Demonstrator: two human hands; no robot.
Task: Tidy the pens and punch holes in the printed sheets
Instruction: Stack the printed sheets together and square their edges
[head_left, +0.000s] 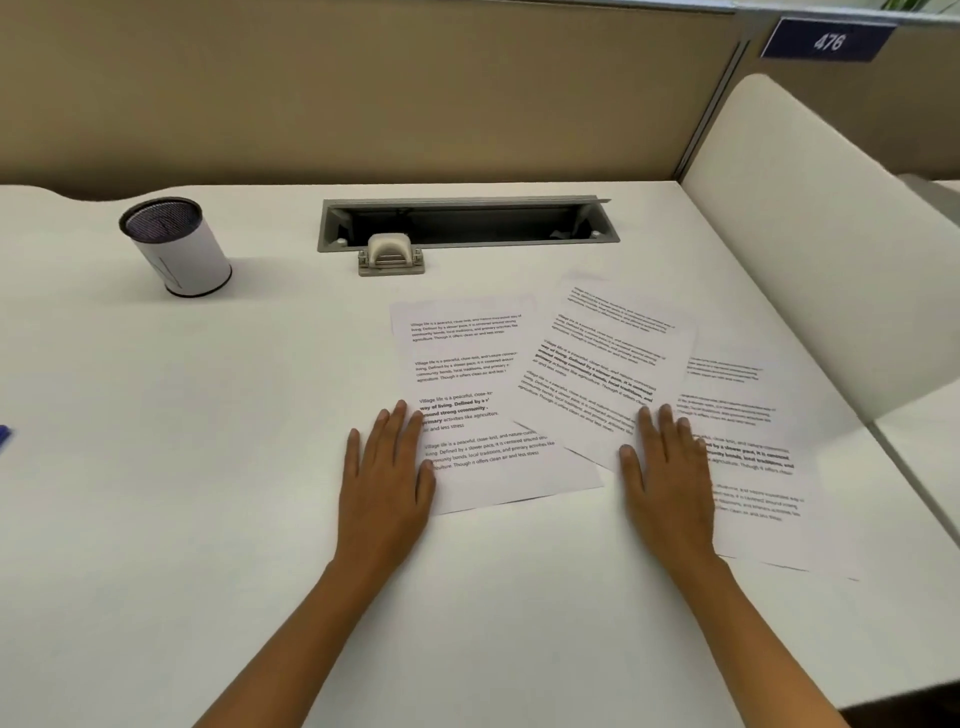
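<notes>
Three printed sheets lie fanned on the white desk: a left sheet (467, 364), a tilted middle sheet (608, 358) overlapping it, and a right sheet (753, 478) partly under the middle one. My left hand (387, 478) rests flat with its fingers on the left sheet's left edge. My right hand (670, 478) lies flat across the middle and right sheets. A beige hole punch (390, 254) stands behind the sheets. A white mesh-topped pen cup (176, 247) stands at the back left. A blue object (4, 436), possibly a pen, pokes in at the left edge.
An open grey cable tray (467, 223) is set into the desk (208, 415) right behind the hole punch. A tan partition wall (363, 93) closes the back. A white side divider (810, 260) rises on the right, near the right sheet.
</notes>
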